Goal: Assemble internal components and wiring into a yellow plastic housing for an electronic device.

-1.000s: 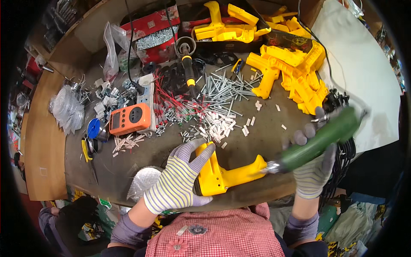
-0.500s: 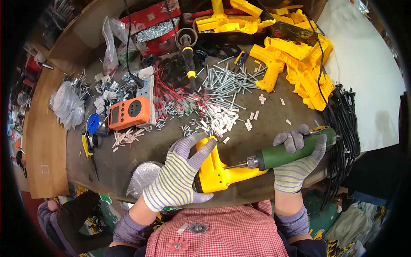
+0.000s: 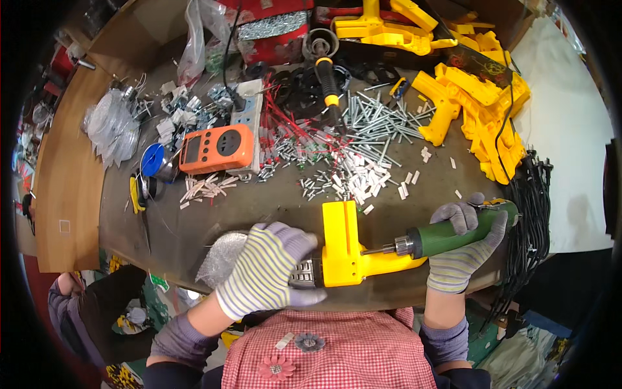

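Observation:
My left hand (image 3: 269, 269), in a striped glove, is curled around the dark slotted end of a yellow plastic power-tool housing (image 3: 342, 249), thumb below and fingers above. That housing lies near the table's front edge, its handle pointing right. In my right hand (image 3: 457, 249) is a green electric screwdriver (image 3: 457, 236), held level with its bit pointing left. The bit's tip reaches the housing where block and handle meet; whether it sits in a screw cannot be made out. A clear bubble-wrap piece (image 3: 223, 259) lies beside my left hand.
Long screws (image 3: 379, 120) and white connector pieces (image 3: 366, 172) lie in heaps mid-table. An orange meter (image 3: 217, 149) and yellow-handled snips (image 3: 136, 194) are left. Yellow housings (image 3: 486, 110) and black cables (image 3: 528, 201) pile up right. A soldering iron (image 3: 327, 81) stands behind.
My left hand has slid left off the yellow block onto the dark slotted end. The view has shifted, so the table's things appear farther right. The screwdriver still meets the housing.

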`<state>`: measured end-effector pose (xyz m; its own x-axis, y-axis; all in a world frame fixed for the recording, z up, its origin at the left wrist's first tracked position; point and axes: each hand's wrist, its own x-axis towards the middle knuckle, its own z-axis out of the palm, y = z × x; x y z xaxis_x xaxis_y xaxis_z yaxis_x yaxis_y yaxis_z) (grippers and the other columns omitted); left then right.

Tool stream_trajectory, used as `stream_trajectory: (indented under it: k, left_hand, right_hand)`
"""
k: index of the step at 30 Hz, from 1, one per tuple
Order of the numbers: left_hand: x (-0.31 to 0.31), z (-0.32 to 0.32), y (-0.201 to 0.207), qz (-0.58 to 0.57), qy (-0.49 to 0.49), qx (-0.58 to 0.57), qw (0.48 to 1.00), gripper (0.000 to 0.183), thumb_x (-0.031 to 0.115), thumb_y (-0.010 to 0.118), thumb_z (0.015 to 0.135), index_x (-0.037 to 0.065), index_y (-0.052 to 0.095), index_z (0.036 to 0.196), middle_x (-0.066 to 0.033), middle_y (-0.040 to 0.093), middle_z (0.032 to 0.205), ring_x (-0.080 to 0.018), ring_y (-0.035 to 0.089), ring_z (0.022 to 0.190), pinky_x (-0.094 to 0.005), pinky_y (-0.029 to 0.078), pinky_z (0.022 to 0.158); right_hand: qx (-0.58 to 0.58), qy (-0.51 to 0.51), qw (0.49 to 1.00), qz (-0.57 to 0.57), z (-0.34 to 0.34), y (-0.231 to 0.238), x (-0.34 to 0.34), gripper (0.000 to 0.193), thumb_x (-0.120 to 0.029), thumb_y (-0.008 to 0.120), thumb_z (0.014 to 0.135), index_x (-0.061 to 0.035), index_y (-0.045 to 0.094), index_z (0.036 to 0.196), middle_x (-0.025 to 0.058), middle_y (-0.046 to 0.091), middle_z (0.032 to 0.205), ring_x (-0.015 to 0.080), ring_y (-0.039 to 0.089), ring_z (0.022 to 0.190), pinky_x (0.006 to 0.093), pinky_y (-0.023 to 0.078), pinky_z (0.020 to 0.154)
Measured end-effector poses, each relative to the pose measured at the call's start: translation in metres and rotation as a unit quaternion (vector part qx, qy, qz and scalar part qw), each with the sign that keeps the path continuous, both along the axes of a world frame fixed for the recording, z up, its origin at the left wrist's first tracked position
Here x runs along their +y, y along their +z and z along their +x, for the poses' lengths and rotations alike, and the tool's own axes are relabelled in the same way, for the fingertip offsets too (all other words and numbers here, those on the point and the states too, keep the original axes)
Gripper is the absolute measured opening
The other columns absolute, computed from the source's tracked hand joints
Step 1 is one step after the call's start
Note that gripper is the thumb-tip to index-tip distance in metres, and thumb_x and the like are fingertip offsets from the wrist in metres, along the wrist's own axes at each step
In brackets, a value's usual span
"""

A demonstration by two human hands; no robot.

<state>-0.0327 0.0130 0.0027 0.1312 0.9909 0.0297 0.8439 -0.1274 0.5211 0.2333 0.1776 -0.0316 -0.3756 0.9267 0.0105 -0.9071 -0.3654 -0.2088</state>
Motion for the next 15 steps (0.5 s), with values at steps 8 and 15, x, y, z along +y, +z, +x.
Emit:
stream_trajectory:
  k: [8, 15]
  left_hand:
    - [0.0, 0.0, -0.01, 0.056, -0.018, -0.001, 0.998, 0.069, 0.053, 0.08, 0.069, 0.002, 0.062, 0.112, -0.0135, 0.061, 0.099, -0.0316, 0.06, 0.091, -0.0458, 0.044, 0.084]
    - [0.0, -0.001, -0.009, 0.031, -0.023, -0.003, 0.999, 0.07, 0.052, 0.079, 0.07, 0.001, 0.061, 0.114, -0.0147, 0.062, 0.1, -0.0329, 0.06, 0.093, -0.0467, 0.045, 0.085]
  right_hand:
    - [-0.05, -0.004, 0.996, -0.069, -0.01, 0.006, 0.006, 0.021, -0.02, 0.067, 0.093, -0.0061, 0.061, 0.108, -0.0062, 0.038, 0.069, 0.0101, 0.04, 0.06, 0.0363, 0.05, 0.096]
    - [-0.083, -0.014, 0.993, -0.082, -0.013, 0.006, 0.006, 0.019, -0.016, 0.067, 0.093, -0.006, 0.062, 0.109, -0.0048, 0.044, 0.072, 0.0112, 0.044, 0.063, 0.0387, 0.051, 0.098]
